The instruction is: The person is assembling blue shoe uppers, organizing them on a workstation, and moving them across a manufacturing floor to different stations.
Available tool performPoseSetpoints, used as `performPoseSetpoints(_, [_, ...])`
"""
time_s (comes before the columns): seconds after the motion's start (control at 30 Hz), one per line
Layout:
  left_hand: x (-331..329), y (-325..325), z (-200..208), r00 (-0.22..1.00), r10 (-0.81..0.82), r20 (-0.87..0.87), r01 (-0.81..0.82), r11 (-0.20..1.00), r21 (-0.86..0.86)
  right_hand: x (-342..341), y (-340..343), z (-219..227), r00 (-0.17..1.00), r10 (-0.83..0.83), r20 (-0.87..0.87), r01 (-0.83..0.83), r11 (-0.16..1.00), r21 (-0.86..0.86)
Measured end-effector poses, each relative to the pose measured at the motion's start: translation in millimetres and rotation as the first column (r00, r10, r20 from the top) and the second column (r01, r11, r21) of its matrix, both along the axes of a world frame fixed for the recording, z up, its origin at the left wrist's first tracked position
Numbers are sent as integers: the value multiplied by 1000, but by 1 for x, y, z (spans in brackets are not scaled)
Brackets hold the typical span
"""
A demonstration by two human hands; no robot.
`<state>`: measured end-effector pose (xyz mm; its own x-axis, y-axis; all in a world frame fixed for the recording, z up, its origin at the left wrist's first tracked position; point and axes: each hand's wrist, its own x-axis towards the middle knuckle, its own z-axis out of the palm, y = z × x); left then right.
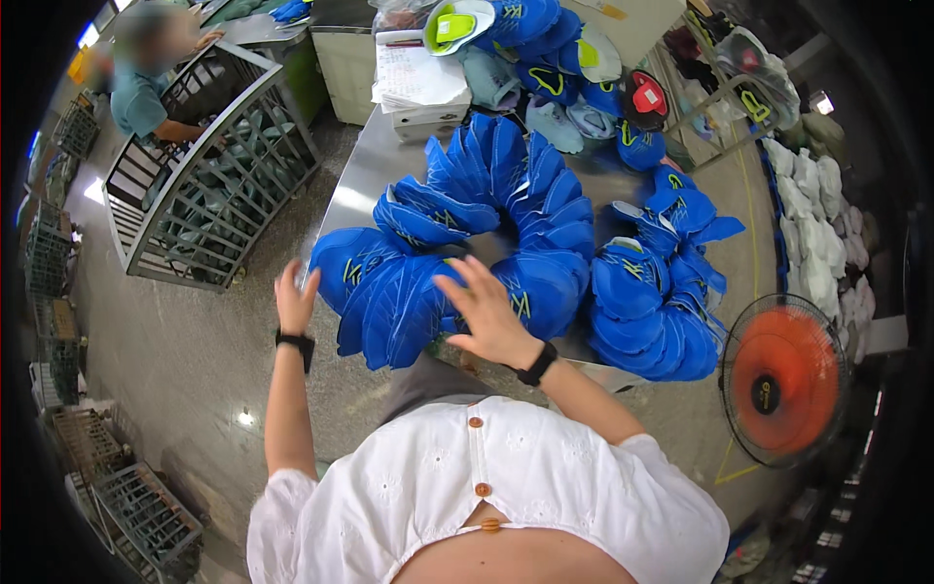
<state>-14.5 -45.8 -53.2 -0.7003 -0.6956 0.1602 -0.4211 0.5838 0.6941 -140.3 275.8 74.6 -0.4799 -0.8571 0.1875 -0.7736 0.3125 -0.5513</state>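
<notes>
Blue shoe uppers (389, 302), fanned and overlapping, form a ring on the metal table (355, 185). My left hand (297, 297) is at the ring's left edge, thumb and fingers apart, with nothing visible in it. Whether its fingertips touch the nearest upper I cannot tell. Over the front of the ring, my right hand (486, 310) has its fingers spread and holds nothing. A second heap of blue uppers (657, 292) lies to the right of the ring. Both wrists wear black bands.
Behind the ring are stacked papers (418, 73) and finished-looking shoes (530, 24). An orange fan (783, 384) stands at the right. A slatted cart (209, 195) of grey-green pieces is at the far left, beside another person (141, 97). White bundles (812, 224) line the right side.
</notes>
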Motion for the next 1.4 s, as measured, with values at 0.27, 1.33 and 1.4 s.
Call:
performPoseSetpoints(0.27, [-82, -35, 24, 790, -399, 465, 393, 912, 114, 22, -63, -32, 956, 114, -270, -30, 954, 297])
performPoseSetpoints(1.33, [-83, 61, 104, 711, -624, 323, 700, 590, -402, -33, -3, -48, 913, -234, -335, 367, 829, 423])
performPoseSetpoints(1.4, [-106, 45, 114, 710, -668, 222, 657, 516, -549, -33, -4, -35, 928, -141, -344, 334, 721, 607])
